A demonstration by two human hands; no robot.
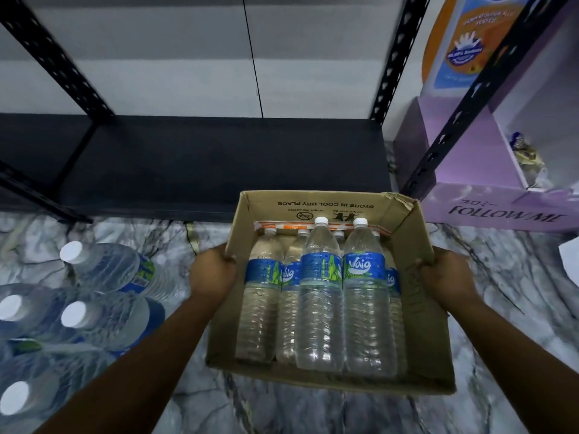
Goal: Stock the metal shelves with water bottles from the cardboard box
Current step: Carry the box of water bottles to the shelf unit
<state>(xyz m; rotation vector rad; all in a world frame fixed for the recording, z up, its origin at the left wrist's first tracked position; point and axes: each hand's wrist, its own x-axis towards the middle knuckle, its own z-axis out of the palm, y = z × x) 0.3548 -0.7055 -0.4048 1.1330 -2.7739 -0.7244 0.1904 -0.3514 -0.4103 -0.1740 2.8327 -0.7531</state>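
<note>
The cardboard box (329,308) sits low in front of the bottom metal shelf (219,164), just short of its front edge and toward its right end; whether it rests on the marble-patterned floor (282,411) or is held a little above it cannot be told. Inside, several water bottles (319,296) with white caps and blue labels lie packed side by side, two on top of a lower row, caps pointing toward the shelf.

The left hand (213,274) grips the box's left wall near the top rim, fingers curled over the edge. The right hand (445,277) holds the right wall likewise, its fingers wrapped around the cardboard and mostly hidden from sight.

The step in hand appears to be bringing the box into place at the shelf; no bottle from it has reached the dark shelf board, which shows bare across its visible width. The next move likely calls for settling the box, freeing one hand, and lifting a top bottle by its body to stand it near the back of the shelf.

To the left, larger water bottles (103,270) stand clustered on the floor. At the right end of the shelf, past the perforated upright (470,95), stands a purple cardboard display (501,208).
</note>
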